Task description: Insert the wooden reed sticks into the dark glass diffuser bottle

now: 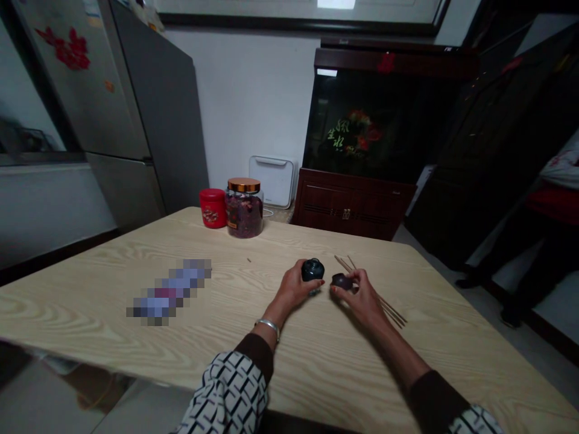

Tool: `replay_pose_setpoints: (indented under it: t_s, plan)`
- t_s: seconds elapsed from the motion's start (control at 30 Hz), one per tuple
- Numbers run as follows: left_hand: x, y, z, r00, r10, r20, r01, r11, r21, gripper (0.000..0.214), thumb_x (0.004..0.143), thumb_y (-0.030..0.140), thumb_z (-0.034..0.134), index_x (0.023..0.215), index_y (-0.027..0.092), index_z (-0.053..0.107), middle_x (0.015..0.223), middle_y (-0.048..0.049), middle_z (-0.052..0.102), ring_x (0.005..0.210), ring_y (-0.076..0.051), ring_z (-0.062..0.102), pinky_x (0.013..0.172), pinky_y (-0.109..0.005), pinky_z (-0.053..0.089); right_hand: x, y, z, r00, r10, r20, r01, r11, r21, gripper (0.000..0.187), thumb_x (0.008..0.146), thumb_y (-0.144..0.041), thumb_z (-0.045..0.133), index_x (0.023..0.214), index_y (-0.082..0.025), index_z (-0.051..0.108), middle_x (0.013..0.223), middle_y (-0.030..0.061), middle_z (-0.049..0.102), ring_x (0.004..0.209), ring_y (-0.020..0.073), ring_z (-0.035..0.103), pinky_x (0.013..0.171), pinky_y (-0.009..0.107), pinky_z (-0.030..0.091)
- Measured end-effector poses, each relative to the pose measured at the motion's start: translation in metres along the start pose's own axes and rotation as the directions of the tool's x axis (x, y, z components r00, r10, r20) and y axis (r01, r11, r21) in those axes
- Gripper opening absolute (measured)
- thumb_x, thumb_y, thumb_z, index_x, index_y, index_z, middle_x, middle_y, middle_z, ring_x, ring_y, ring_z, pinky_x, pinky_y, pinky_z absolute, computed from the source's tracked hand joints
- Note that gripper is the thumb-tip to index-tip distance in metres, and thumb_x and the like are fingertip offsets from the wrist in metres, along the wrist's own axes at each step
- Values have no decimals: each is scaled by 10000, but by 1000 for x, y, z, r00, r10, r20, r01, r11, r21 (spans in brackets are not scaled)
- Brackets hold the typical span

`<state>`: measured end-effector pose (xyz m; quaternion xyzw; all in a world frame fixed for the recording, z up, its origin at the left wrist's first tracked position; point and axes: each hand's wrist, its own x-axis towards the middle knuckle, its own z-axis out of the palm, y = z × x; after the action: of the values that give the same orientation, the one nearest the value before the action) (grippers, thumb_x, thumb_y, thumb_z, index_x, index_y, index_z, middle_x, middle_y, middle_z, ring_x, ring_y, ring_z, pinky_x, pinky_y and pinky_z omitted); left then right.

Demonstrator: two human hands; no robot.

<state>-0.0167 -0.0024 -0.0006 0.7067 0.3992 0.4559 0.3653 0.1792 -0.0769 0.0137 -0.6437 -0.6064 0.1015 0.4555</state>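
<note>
My left hand (pixel 292 290) is closed round a small, glossy dark pot (pixel 313 269) with a ring-like rim on top, just above or on the table (pixel 253 283). A short way to its right, my right hand (pixel 365 302) pinches a small dark brown rounded cup or lid (pixel 341 281) between thumb and fingers. The two pieces are apart. Several thin brown sticks (pixel 394 313) lie slantwise on the wood, partly hidden under my right hand and forearm.
At the table's far edge stand a red canister (pixel 213 208) and a clear jar (pixel 244 214) with a copper-coloured lid. A blurred-out bluish item (pixel 172 292) lies to the left. Beyond are a fridge (pixel 158 102), a dark cabinet (pixel 353 202) and a standing person (pixel 534 223) at right.
</note>
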Motion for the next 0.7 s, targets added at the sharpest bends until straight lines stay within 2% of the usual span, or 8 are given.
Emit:
replay_pose_setpoints:
  t_s: [0.13,0.27,0.37,0.47,0.57,0.7]
  plan:
    - [-1,2,-1,1000,-1,4,1,1000,-22,583,680,402,803,1173,174,591,1010,-72,700,914,-220,647,826,-320,504,-28,1,2,996,-49,79,62,982,-179,434,695,-488,694,975,-240,473,967,33,642,897,237,605,790,356,429]
    - [-2,4,-1,1000,1,10,-1,999,-36,571,685,382,800,1173,173,589,1024,-71,698,927,-222,647,833,-325,505,-27,0,-12,992,-62,111,83,976,-202,352,782,-517,621,959,-239,500,957,40,644,867,221,605,772,333,427]
    - [-1,4,-1,1000,-11,8,11,999,-35,586,677,377,805,1182,172,588,1026,-78,699,932,-232,649,839,-343,512,-11,10,-36,998,47,44,-31,953,-302,248,874,-486,512,915,-241,519,901,39,654,761,187,602,675,293,409]
    - [0,3,0,1000,-22,-5,21,999,-30,605,658,376,819,1182,172,597,1022,-89,697,943,-248,649,858,-371,515,7,26,-61,971,225,79,-146,823,-549,196,871,-427,515,830,-240,558,806,45,672,705,191,600,586,285,348]
    - [0,1,0,1000,-30,-9,30,999,-35,620,648,371,827,1188,171,597,1022,-96,696,950,-256,648,870,-390,519,17,40,-71,928,332,168,-124,701,-702,216,844,-426,556,779,-227,608,837,83,698,781,222,633,599,294,351]
    - [0,0,0,1000,-5,0,5,1000,-31,603,661,382,819,1180,168,596,1015,-94,695,930,-247,651,859,-382,524,22,52,-69,911,357,206,-99,676,-730,217,836,-396,562,789,-207,658,888,119,710,818,243,651,624,309,377]
